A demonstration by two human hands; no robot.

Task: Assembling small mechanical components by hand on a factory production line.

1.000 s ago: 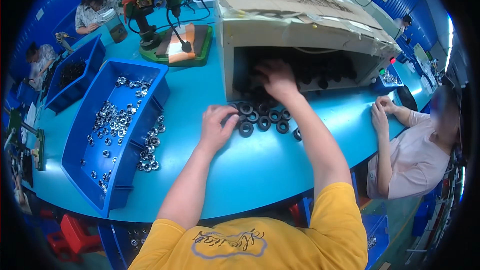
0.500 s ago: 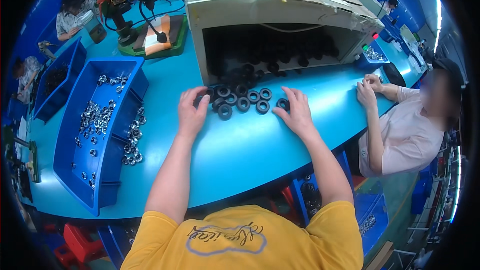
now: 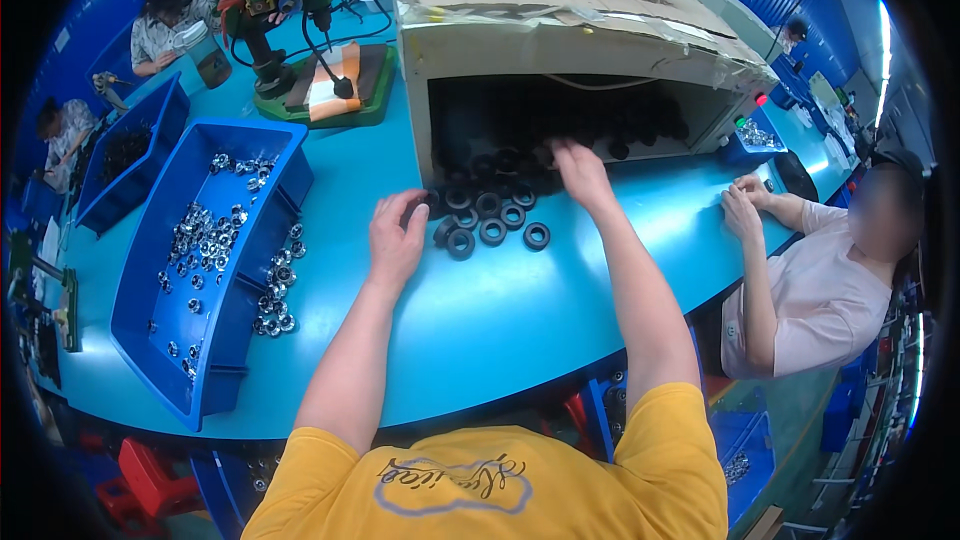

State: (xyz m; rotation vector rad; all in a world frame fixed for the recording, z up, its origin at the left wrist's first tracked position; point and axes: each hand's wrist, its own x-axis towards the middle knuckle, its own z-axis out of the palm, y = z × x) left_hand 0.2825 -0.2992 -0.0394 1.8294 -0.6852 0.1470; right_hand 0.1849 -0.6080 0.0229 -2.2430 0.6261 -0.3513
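Several thick black rings [image 3: 492, 230] lie in a loose cluster on the blue table, spilling from the mouth of a pale box. My left hand [image 3: 398, 238] rests at the cluster's left edge, thumb and fingers apart, its fingertips beside the nearest rings. My right hand [image 3: 583, 178] reaches to the box opening with its fingers stretched forward over dark rings; whether the fingertips touch any is hard to see. Deeper inside the box, a heap of black rings [image 3: 650, 120] sits in shadow.
The pale box [image 3: 590, 28] has a worn cardboard top. Left stand a blue bin [image 3: 185, 305] of shiny metal rings, loose metal rings [image 3: 275, 290] beside it, and a green press [image 3: 325, 105]. A co-worker [image 3: 810, 290] sits at the right, near a small blue bin [image 3: 752, 143].
My right hand has moved forward and slightly left, from the cluster's right side to the box opening. My left hand stays by the rings. The whole view has shifted a little.
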